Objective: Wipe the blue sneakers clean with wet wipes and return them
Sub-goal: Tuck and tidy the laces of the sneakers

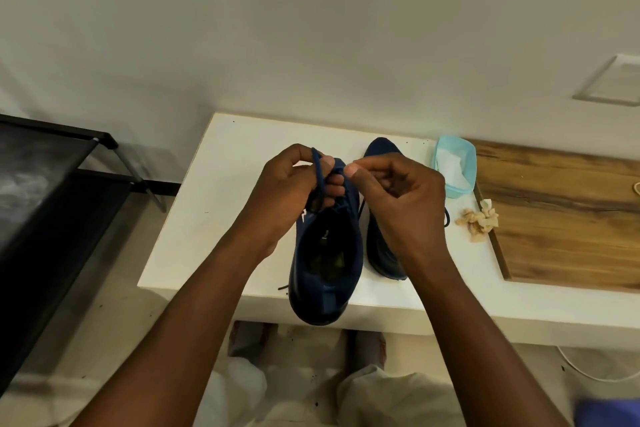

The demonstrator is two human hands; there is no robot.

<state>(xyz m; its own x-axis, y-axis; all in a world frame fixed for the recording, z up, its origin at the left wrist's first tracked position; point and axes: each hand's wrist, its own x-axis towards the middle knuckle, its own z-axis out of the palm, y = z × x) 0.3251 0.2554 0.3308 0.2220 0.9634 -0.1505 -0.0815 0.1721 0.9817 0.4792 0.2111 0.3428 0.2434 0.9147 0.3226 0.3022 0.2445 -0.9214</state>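
The left hand (pixel 291 187) grips a lace loop (pixel 320 180); the right hand (pixel 401 194) pinches some lace too (hard to see) over the near sneaker (pixel 325 263).

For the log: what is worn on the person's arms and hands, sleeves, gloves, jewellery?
Nothing visible: the left hand and right hand are ungloved, with no rings, watch or bands, and both forearms are bare to the frame's edge.

text: none legible | sneaker (pixel 325 288) insole: small white mark (pixel 325 236), too blurred to read
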